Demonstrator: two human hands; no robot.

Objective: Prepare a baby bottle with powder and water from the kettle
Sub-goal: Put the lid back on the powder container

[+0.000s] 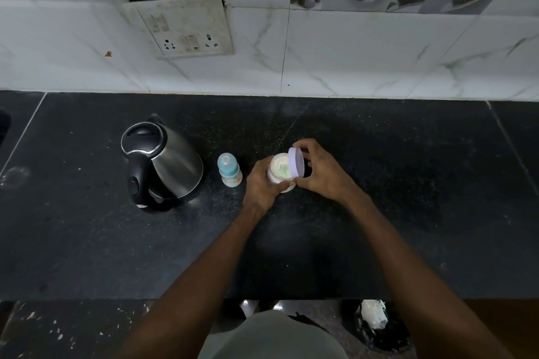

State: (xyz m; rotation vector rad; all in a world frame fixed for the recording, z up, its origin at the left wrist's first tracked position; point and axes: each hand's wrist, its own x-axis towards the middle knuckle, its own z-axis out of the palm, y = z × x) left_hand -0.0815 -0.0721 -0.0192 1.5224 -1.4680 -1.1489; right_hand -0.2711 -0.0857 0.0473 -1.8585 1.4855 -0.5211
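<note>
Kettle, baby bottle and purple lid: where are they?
Kettle point(172, 166), head view, on its steel side.
Baby bottle point(229, 167), head view, on its blue cap.
Purple lid point(297, 162), head view, on its flat face.

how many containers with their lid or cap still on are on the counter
2: the kettle at left, lid closed, and the baby bottle beside it, cap on. The powder jar is open.

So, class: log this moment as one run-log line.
step: opening jar | left hand: holds jar | right hand: lifts lid | bottle: capped, upright | kettle: shut
</note>
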